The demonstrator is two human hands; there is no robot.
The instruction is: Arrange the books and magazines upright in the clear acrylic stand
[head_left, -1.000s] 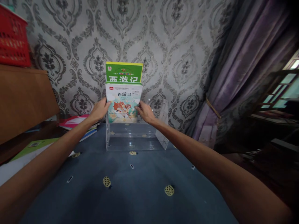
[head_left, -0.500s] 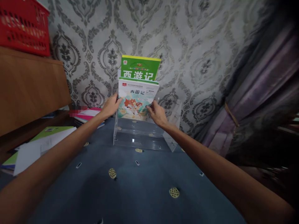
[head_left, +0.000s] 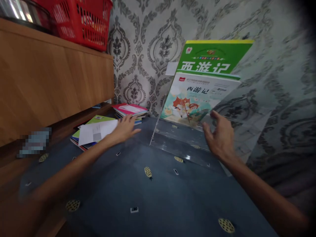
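Note:
A clear acrylic book stand (head_left: 177, 144) with tiers stands on the dark blue cloth against the wall. In its upper tiers lean a green book (head_left: 197, 54) with a yellow top edge and, in front of it, a white picture-covered book (head_left: 190, 98). My right hand (head_left: 221, 135) is beside the lower right of the white book, thumb and fingers apart, holding nothing. Over by the left piles, my left hand (head_left: 125, 128) has its fingers spread, empty, near a pile of books with a pink one on top (head_left: 130, 109) and a white sheet (head_left: 98, 131).
A wooden cabinet (head_left: 61, 82) runs along the left, with a red plastic basket (head_left: 91, 24) and a shiny metal pot (head_left: 27, 13) on top. The sheet lies on a stack of books with a green cover (head_left: 103, 118). Patterned wallpaper (head_left: 148, 65) covers the wall behind.
Both hands have come off the white book, which stays in the stand. My left hand has moved left toward the piles. The view has turned left.

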